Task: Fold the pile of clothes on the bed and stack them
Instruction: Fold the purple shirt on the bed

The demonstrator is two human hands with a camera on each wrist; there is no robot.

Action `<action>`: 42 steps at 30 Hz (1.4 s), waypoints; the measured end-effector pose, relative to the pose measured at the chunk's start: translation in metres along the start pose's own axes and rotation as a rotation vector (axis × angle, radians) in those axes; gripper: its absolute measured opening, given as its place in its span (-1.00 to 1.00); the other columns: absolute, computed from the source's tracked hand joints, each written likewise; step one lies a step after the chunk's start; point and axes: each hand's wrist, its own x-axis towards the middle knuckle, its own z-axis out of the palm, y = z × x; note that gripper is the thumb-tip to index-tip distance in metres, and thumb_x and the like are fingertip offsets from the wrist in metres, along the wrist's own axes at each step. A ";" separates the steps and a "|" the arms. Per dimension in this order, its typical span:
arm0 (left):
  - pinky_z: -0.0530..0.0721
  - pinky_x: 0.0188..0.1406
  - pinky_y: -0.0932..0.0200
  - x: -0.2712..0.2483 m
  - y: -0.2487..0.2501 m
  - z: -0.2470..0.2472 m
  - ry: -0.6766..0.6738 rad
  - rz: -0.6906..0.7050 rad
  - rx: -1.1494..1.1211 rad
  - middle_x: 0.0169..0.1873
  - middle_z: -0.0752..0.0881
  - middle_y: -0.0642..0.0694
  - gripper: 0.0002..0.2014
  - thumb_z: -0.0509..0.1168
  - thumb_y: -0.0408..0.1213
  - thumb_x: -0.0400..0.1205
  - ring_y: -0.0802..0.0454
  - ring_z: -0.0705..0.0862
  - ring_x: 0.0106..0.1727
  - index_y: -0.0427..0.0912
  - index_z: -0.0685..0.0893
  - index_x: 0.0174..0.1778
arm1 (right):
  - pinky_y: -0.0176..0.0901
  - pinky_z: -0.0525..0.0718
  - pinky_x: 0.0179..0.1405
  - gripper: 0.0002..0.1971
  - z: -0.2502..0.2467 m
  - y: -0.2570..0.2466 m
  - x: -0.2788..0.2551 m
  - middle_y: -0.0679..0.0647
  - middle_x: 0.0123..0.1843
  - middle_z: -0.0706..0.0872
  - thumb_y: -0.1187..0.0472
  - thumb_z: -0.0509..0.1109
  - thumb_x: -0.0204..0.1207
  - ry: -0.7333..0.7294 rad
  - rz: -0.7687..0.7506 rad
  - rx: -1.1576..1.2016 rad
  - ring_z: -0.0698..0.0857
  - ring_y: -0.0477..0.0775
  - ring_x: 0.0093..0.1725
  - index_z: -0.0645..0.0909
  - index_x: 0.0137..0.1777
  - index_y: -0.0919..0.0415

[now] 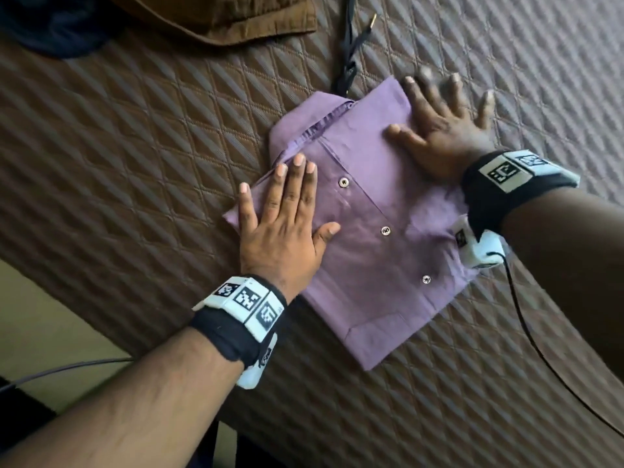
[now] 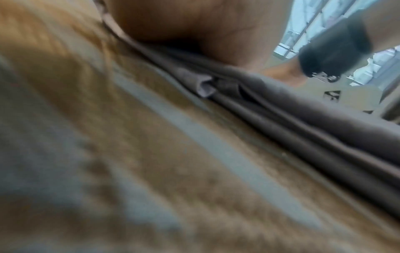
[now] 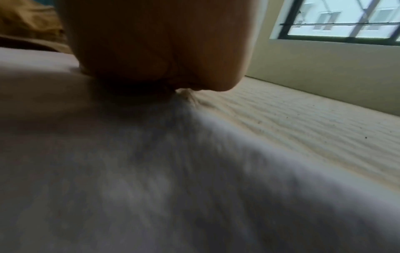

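A purple button shirt point(image 1: 371, 238) lies folded into a rectangle on the brown quilted bed cover point(image 1: 135, 157), buttons facing up. My left hand point(image 1: 287, 211) presses flat on its left edge, fingers straight and together. My right hand point(image 1: 442, 119) lies flat with fingers spread over the shirt's far right corner, reaching partly onto the cover. In the left wrist view the shirt's stacked fold edges point(image 2: 292, 123) show under my left hand's heel point(image 2: 194, 25). The right wrist view shows my right hand's palm point(image 3: 155, 46) pressing into the pale shirt cloth point(image 3: 151, 179).
A brown garment point(image 1: 223, 15) and a dark blue one point(image 1: 57, 25) lie at the far edge of the head view. A black strap point(image 1: 347, 59) runs beyond the shirt. The bed's near edge point(image 1: 111, 319) drops to the floor at lower left. A window point(image 3: 346, 20) stands past the bed.
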 end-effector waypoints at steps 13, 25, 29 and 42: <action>-0.12 0.54 -0.58 -0.032 -0.078 -0.012 -0.113 0.094 0.072 0.76 -0.05 -0.12 -0.11 -0.06 0.37 0.66 -0.23 0.01 0.74 -0.15 -0.06 0.77 | 0.39 -0.29 0.63 -0.04 0.029 -0.069 -0.056 0.08 0.78 -0.18 -0.51 -0.13 0.54 0.104 0.139 0.151 -0.19 0.14 0.75 -0.18 0.75 0.13; -0.22 0.65 -0.24 -0.006 -0.039 0.009 -0.077 0.442 0.087 0.74 0.05 -0.09 -0.29 -0.01 0.08 0.76 -0.10 0.01 0.72 -0.19 -0.04 0.76 | 0.27 -0.18 0.65 -0.07 0.147 -0.144 -0.190 -0.06 0.72 -0.01 -0.49 -0.07 0.54 0.187 0.399 0.304 -0.03 0.07 0.74 -0.07 0.73 0.14; -0.14 0.62 -0.40 -0.007 -0.038 0.004 -0.125 0.402 0.144 0.74 0.07 -0.13 -0.31 -0.08 0.10 0.79 -0.05 -0.13 0.75 -0.14 -0.15 0.75 | 0.40 -0.26 0.59 -0.01 0.174 -0.100 -0.240 -0.20 0.73 -0.31 -0.60 -0.13 0.43 0.109 0.468 0.310 -0.25 0.01 0.73 -0.29 0.73 -0.08; -0.16 0.40 -0.76 0.047 0.028 -0.024 -0.329 0.541 0.173 0.75 -0.03 0.14 -0.31 -0.17 0.47 0.59 -0.27 -0.11 0.74 0.41 0.05 0.68 | 0.47 -0.22 0.62 -0.10 0.150 -0.066 -0.215 -0.26 0.72 -0.27 -0.57 -0.29 0.46 0.149 0.614 0.558 -0.27 -0.08 0.71 -0.25 0.72 -0.14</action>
